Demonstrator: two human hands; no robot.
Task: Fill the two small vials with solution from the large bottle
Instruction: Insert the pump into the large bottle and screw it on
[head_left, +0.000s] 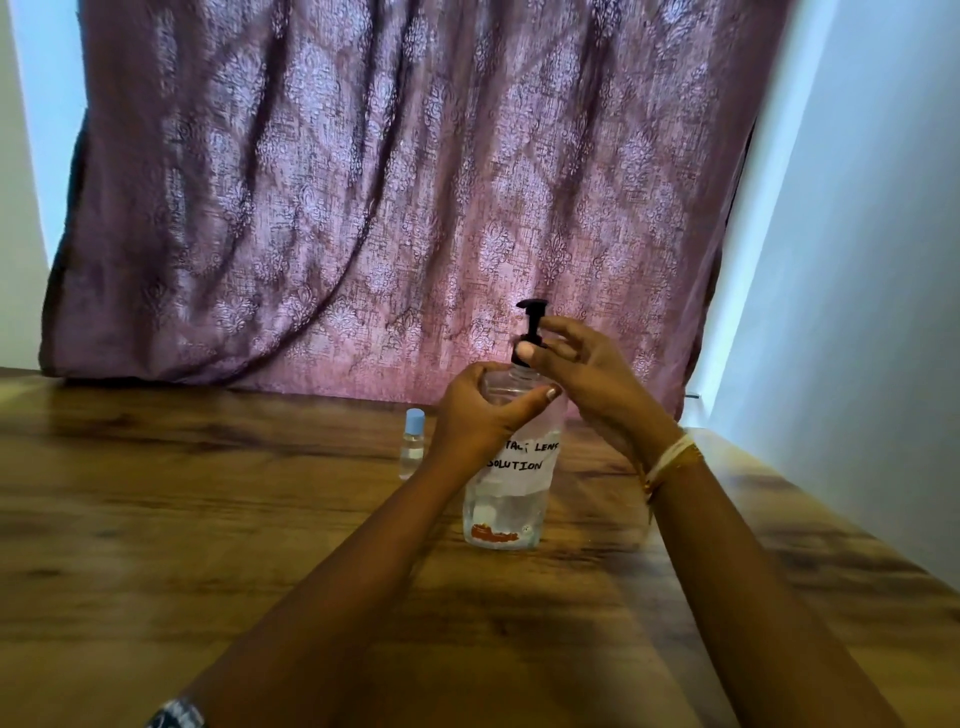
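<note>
A large clear bottle (506, 499) with a black pump top (531, 322) and a handwritten label reading "contact lens solution" stands upright on the wooden table (208, 519). My left hand (478, 415) wraps around the bottle's shoulder. My right hand (582, 374) pinches the black collar at the base of the pump with thumb and fingers. One small clear vial (413, 444) with a light blue cap stands upright just left of the bottle, behind my left wrist. I see no second vial.
A patterned mauve curtain (389, 208) hangs behind the table's far edge. A pale wall (857, 260) runs along the right side of the table. Bangles circle my right wrist (670, 460).
</note>
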